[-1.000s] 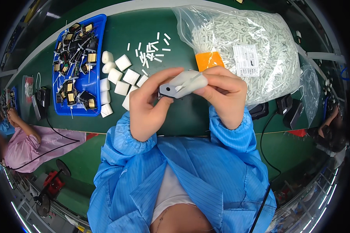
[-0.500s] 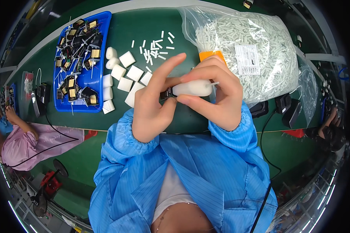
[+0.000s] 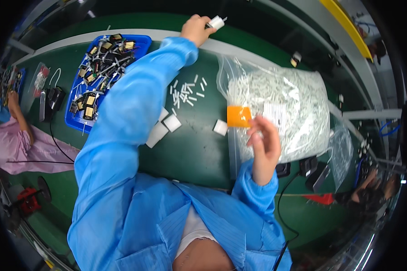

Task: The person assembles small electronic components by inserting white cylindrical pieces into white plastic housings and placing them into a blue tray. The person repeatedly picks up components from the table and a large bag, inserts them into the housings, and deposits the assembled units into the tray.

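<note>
Stretched out to the far edge of the table, my left hand (image 3: 197, 30) is closed around a small part with a white foam block (image 3: 216, 22) on it. A thin white tip sticks out of its end. Over the near left side of the clear plastic bag, my right hand (image 3: 266, 149) hangs with loosely bent fingers, slightly blurred, and nothing shows in it. An orange tag (image 3: 238, 117) on the bag lies just beside its fingertips. A loose white foam block (image 3: 220, 127) rests left of that tag. More white foam blocks (image 3: 172, 122) sit next to my left sleeve, which hides some of them.
A blue tray (image 3: 148, 41) of dark wired parts stands at the left, partly behind my sleeve. Short white tubes (image 3: 185, 93) lie scattered mid-table. The big bag of white tubes (image 3: 298, 97) fills the right side. Beyond the table's far rim is another part (image 3: 296, 58). Co-workers sit at both sides.
My left hand has carried the foam-covered part from in front of me to the far table edge. My right hand has let go of it and moved down. The view has shifted.
</note>
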{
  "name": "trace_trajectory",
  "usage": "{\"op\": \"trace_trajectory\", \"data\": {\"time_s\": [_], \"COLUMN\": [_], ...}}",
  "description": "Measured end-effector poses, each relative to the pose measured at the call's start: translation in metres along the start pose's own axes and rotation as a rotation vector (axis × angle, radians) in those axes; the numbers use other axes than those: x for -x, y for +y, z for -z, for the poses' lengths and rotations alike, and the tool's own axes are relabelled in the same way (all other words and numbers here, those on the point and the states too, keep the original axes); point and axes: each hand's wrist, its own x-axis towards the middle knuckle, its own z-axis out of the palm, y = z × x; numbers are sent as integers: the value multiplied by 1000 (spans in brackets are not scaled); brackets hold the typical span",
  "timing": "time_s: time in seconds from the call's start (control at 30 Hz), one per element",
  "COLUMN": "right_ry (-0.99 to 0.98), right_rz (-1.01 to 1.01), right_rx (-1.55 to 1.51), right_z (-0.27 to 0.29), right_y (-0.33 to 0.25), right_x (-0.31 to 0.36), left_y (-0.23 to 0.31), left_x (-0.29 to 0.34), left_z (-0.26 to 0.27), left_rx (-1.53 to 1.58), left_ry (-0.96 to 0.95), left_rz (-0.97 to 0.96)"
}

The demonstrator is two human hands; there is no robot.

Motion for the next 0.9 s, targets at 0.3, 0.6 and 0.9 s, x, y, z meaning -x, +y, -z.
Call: {"op": "trace_trajectory", "data": {"time_s": [0.3,0.6,0.9], "right_ry": [-29,-136,-393], "right_rz": [-124,-58,220], "right_rx": [23,14,469], "right_z": [-6,-18,-59], "right_y": [11,7,12], "right_x": [9,2,-34], "left_y": [-34,-91,-85], "left_x": [-27,67,120], "left_z": [4,213,219], "left_rx": [-576,-768,-346], "left_ry": [-256,-567,-347], "left_rz": [107,494,587]}}
